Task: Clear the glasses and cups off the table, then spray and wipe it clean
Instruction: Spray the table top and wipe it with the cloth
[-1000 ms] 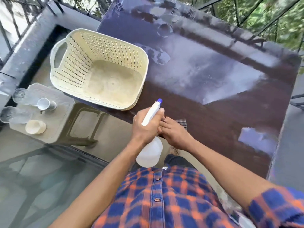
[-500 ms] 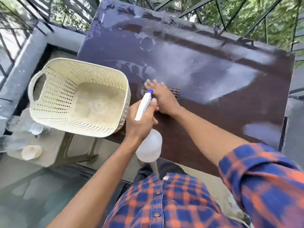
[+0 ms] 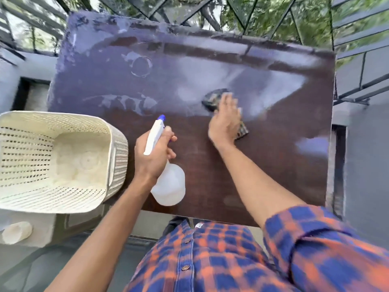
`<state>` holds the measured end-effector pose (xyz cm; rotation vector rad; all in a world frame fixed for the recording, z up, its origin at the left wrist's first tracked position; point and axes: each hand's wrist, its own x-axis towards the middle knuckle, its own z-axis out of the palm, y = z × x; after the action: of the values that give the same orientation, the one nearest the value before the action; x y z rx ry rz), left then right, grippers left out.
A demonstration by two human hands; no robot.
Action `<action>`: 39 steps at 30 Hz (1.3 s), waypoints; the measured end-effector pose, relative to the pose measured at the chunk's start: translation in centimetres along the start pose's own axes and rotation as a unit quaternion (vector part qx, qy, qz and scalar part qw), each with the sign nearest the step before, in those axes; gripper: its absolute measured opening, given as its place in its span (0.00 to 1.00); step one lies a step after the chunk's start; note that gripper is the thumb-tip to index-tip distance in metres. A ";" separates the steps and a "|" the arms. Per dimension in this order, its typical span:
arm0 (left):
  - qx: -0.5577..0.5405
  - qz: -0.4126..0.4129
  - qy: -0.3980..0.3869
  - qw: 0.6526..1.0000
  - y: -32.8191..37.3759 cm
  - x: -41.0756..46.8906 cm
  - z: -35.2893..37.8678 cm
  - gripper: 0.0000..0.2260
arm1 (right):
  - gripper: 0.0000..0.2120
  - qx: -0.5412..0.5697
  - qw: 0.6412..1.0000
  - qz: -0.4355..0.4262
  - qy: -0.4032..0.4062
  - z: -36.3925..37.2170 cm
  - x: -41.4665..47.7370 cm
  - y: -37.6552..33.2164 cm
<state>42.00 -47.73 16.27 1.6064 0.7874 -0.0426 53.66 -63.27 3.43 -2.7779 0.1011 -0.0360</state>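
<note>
While the right hand presses a checked cloth onto the wet middle of the bench, fingers straight to spread the wipe, the left hand clamps the spray bottle by its neck above the near edge, likely ready to respray.

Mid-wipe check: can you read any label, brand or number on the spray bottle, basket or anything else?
None readable.
spray bottle, gripped by the left hand: plain white, no label showing.
basket: no marking.
cloth under the right hand: patterned, blurred, no lettering.
white tag at the shirt collar: too small to read.
</note>
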 end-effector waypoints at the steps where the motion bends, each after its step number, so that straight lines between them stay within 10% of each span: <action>1: 0.007 0.001 -0.006 1.000 0.0 0.1 0.2 0.10 | 0.29 -0.001 0.996 -0.089 -0.025 1.1 -1.4 -1.6; 5: 0.005 0.025 -0.059 0.998 0.3 -0.1 0.7 0.11 | 0.28 0.013 0.911 -0.381 -0.159 1.5 -9.4 -1.4; 8: 0.017 0.021 -0.086 0.996 0.5 -0.7 0.8 0.11 | 0.28 0.031 0.894 -0.416 -0.163 -1.7 -11.8 5.7; 12: 0.053 0.027 -0.099 0.993 0.2 -1.3 0.7 0.11 | 0.29 0.005 0.995 -0.099 -0.008 -5.6 -5.5 16.3; 16: 0.049 0.034 -0.112 0.992 0.2 -1.9 0.7 0.11 | 0.29 0.030 0.967 0.247 0.055 -7.1 1.8 16.2; 21: 0.058 0.043 -0.129 0.989 0.3 -2.0 1.1 0.10 | 0.31 0.004 0.998 -0.041 -0.045 -3.0 -2.3 6.0; 26: 0.069 0.050 -0.170 0.982 0.4 -2.1 2.2 0.11 | 0.30 0.009 0.940 -0.302 -0.156 -3.3 -17.1 8.0; 30: 0.085 0.053 -0.194 0.976 0.1 -2.6 2.7 0.10 | 0.27 0.003 0.999 -0.046 -0.014 -6.9 -20.9 20.6; 33: 0.096 0.060 -0.216 0.970 -0.4 -3.6 3.0 0.10 | 0.27 0.042 0.975 0.213 0.053 -9.1 -20.2 26.7; 39: 0.112 0.078 -0.241 0.961 -0.9 -5.5 3.4 0.11 | 0.29 0.029 0.923 0.361 0.127 -6.0 -22.0 19.1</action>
<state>38.76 -53.29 17.26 1.7686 0.2827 -0.4075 30.28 -81.58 1.99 -2.4893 1.1504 -0.2032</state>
